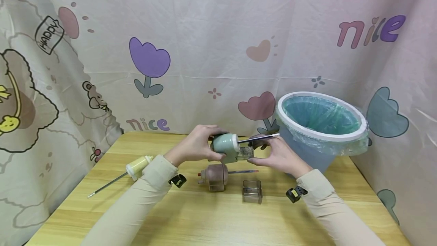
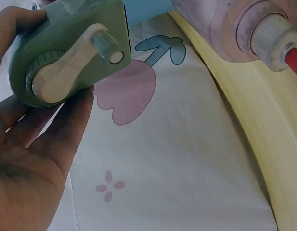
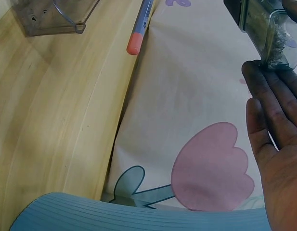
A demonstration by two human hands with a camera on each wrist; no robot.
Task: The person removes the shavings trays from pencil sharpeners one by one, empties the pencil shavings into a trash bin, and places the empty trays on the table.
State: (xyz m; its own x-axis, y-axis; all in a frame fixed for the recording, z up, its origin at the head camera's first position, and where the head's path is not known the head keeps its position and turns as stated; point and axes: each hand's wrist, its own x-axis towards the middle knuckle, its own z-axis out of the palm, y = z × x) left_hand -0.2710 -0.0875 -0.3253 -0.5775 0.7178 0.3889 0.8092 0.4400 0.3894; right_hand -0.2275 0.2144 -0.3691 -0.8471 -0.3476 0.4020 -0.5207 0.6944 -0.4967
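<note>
A pale-green, rounded plastic pencil sharpener (image 1: pixel 225 143) is held above the wooden table (image 1: pixel 191 215), the left hand (image 1: pixel 196 144) gripping its body, the right hand (image 1: pixel 279 155) pinching its clear plastic drawer (image 1: pixel 245 152). Only the left wrist view shows its beige plastic crank (image 2: pixel 66 70); only the head view, a yellow plastic sharpener (image 1: pixel 137 167) on the table's left.

The right wrist view's edge cuts off the clear container (image 3: pixel 278 41) and right hand (image 3: pixel 288 163).

A pale tulip-printed curtain (image 1: pixel 211 52) hangs behind a wood-grain table (image 1: pixel 205 221).
</note>
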